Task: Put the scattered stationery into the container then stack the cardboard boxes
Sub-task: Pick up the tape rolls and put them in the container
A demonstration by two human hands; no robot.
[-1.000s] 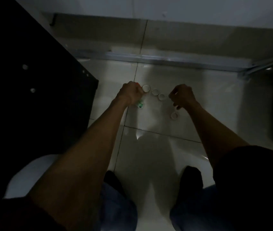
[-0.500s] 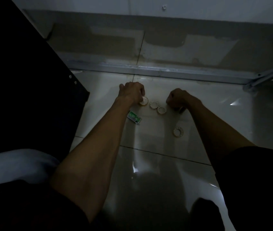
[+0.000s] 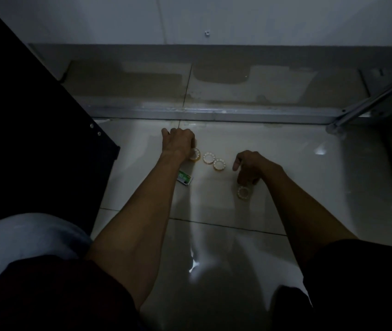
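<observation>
Right hand (image 3: pixel 252 167) slid toward a ridged tape ring (image 3: pixel 244 192), fingers (image 3: pixel 236 164) loose; left hand (image 3: pixel 178 144) curled, hold unclear.

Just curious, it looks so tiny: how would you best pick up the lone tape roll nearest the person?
Probably pinch the tape roll across its outer rim, from straight above: it lies flat on the floor, hole up, apart from the other rolls. The right hand is closest.
</observation>
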